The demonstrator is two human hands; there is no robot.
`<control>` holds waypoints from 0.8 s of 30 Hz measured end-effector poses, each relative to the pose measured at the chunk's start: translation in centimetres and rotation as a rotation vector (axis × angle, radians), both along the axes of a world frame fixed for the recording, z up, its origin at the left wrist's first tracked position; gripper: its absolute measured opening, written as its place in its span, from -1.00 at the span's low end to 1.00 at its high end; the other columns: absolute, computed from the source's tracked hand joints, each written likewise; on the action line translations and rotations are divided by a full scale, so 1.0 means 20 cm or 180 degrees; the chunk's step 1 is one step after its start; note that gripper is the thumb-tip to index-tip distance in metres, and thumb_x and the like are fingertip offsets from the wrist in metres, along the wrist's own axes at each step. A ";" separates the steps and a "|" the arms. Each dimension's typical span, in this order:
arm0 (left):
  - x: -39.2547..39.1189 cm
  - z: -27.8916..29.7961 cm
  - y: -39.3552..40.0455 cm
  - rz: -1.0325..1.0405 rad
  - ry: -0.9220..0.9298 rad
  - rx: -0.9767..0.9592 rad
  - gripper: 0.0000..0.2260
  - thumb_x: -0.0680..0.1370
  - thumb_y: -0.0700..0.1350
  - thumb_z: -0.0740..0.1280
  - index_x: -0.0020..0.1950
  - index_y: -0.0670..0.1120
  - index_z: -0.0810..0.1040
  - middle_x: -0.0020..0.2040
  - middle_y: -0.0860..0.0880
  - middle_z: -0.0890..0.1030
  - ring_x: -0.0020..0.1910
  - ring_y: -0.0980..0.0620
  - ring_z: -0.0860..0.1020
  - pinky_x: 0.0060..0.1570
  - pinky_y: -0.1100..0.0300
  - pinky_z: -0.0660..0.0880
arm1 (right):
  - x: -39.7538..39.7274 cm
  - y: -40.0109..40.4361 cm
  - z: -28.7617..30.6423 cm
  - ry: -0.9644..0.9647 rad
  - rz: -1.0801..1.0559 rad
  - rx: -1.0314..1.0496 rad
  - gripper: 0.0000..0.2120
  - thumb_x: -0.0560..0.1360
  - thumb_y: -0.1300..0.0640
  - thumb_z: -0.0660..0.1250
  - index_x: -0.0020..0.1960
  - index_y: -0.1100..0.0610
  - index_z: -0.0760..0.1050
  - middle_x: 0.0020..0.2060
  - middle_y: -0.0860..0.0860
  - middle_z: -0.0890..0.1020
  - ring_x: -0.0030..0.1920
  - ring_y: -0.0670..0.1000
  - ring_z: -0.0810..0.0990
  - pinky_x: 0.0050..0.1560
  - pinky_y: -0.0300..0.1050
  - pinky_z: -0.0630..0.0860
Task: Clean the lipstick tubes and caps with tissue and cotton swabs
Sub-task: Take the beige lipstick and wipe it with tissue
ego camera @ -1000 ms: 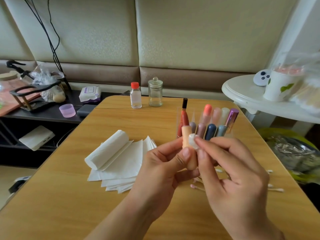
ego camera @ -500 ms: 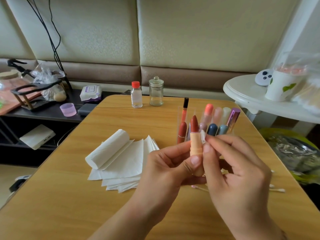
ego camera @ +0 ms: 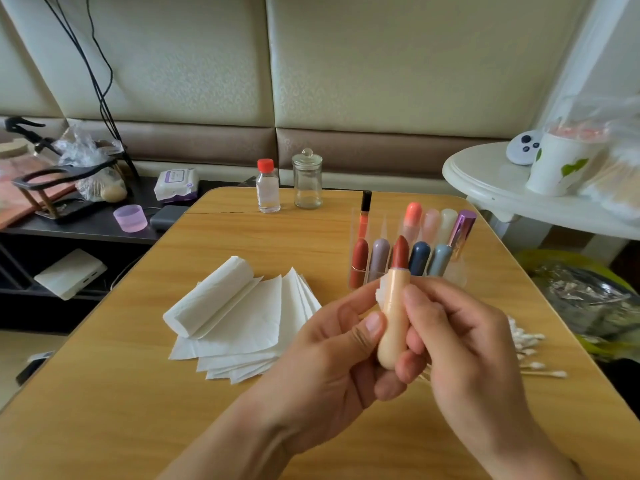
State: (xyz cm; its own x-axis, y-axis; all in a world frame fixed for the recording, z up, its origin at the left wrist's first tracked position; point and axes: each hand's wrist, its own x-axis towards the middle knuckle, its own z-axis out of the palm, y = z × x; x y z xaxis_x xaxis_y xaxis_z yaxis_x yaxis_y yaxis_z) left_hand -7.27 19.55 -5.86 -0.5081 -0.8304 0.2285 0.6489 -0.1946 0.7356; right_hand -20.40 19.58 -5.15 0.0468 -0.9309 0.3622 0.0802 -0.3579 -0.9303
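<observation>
Padded beige wall panels [ego camera: 207,64] behind, brown band below them. Wooden table [ego camera: 104,393] fills the lower frame. White round side table [ego camera: 485,181] at right carries a white paper cup [ego camera: 557,168] and a clear bag, contents blurred. Dark low shelf [ego camera: 86,226] at left holds a wet-wipe pack [ego camera: 176,183] and a purple cup [ego camera: 130,218].

On the wooden table: fanned stack of white tissues [ego camera: 249,317] with a tissue roll [ego camera: 207,296] lying on its left part. At the far edge, a red-capped clear bottle [ego camera: 267,187] just beside a lidded glass jar [ego camera: 307,180]. Clear acrylic organizer [ego camera: 457,271] right of centre, lipsticks standing upright in it [ego camera: 419,258]. Loose cotton swabs [ego camera: 533,368] lie near the right edge.

Left hand [ego camera: 325,362]: fingers curled round a peach lipstick tube [ego camera: 393,323], thumb pressed on its front, tube upright, brick-red bullet [ego camera: 400,252] exposed on top, held above the table in front of the organizer. Small folded tissue piece [ego camera: 381,289] sits against the tube's upper left side, touching it.

Right hand [ego camera: 467,348]: fingers curled, fingertips pinching the tube's right side.
</observation>
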 end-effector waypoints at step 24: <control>0.00 -0.05 -0.04 0.0892 0.0242 0.0727 -0.63 0.56 -0.15 0.23 0.31 -0.32 0.46 0.11 -0.30 0.60 0.03 -0.14 0.61 0.14 0.02 0.57 | -0.03 -0.06 -0.09 0.2507 -0.1535 -0.1585 -0.55 0.48 -0.30 0.31 0.11 0.02 0.66 -0.05 -0.08 0.56 0.01 0.03 0.46 0.02 -0.13 0.43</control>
State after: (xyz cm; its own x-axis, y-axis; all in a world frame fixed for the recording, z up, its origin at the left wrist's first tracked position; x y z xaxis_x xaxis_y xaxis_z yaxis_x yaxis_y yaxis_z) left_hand -7.31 18.69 -6.90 -0.2423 -0.9689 0.0495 0.7514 -0.1552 0.6413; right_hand -20.99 18.30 -7.02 0.0994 -0.6677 0.7377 -0.7369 -0.5476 -0.3964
